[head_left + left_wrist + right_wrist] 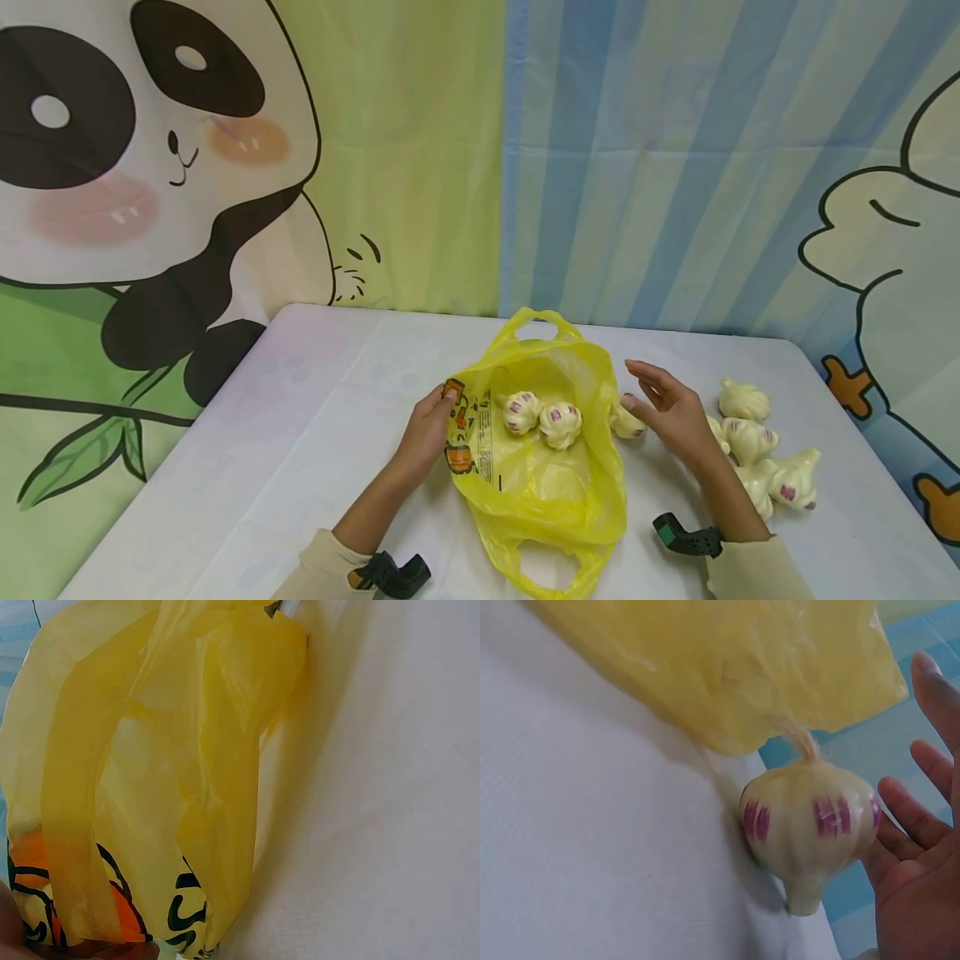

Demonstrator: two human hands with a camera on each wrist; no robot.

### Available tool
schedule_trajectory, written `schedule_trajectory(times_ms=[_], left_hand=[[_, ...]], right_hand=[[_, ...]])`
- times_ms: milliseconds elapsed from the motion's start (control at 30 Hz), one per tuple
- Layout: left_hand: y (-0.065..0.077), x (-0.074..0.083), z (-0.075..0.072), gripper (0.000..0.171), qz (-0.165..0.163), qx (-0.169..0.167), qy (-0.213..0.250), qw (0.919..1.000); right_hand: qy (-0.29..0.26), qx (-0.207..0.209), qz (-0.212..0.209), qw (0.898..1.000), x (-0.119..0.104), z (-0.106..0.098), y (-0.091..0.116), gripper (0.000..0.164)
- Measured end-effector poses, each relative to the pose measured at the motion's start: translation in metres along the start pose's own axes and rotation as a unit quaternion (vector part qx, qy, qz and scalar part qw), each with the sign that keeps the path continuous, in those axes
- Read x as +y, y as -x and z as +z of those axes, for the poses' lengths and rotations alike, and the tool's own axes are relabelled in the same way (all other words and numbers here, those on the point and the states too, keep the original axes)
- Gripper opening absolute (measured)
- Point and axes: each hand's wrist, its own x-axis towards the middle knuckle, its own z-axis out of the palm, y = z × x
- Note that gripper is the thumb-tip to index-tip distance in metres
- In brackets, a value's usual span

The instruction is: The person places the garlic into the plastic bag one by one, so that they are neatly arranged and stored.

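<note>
A yellow plastic bag (543, 500) lies with its mouth spread, two garlic bulbs (560, 425) inside it. My left hand (430, 433) pinches the bag's left rim near the printed orange and black pattern; in the left wrist view only bits of fingers (97, 949) show under the yellow film (150, 772). Just right of the bag, another garlic bulb (627, 421) rests on the table, partly covered by the bag's edge. Beside that bulb my right hand (670, 412) hovers with fingers extended. The right wrist view shows this bulb (806, 817), purple-marked with a string on top, near the spread fingers (915, 814).
Several more garlic bulbs (752, 439) are grouped on the right of the white table (322, 400), partly behind the right forearm. A printed curtain with a panda (187, 150) hangs behind the table. Dark wrist devices (686, 536) sit on both wrists.
</note>
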Motion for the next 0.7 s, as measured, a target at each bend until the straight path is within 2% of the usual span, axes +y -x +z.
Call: schedule_trajectory(times_ms=[333,500,600,700], left_hand=[[0.001,0.004,0.000,0.041,-0.002,-0.007,-0.009,0.9999],[0.009,0.022,0.003,0.039,-0.006,-0.007,-0.016,0.9998],[0.014,0.031,0.004,0.038,-0.004,-0.007,-0.016,0.9998],[0.012,0.026,0.003,0.039,-0.004,-0.007,-0.013,0.9999]], right_hand=[[0.024,-0.020,0.025,0.999,0.005,0.001,0.003,0.063],[0.031,-0.043,0.049,0.997,0.009,0.001,0.004,0.068],[0.050,-0.056,0.063,0.995,0.012,0.002,0.005,0.066],[0.093,-0.060,0.080,0.991,0.015,0.003,0.005,0.058]])
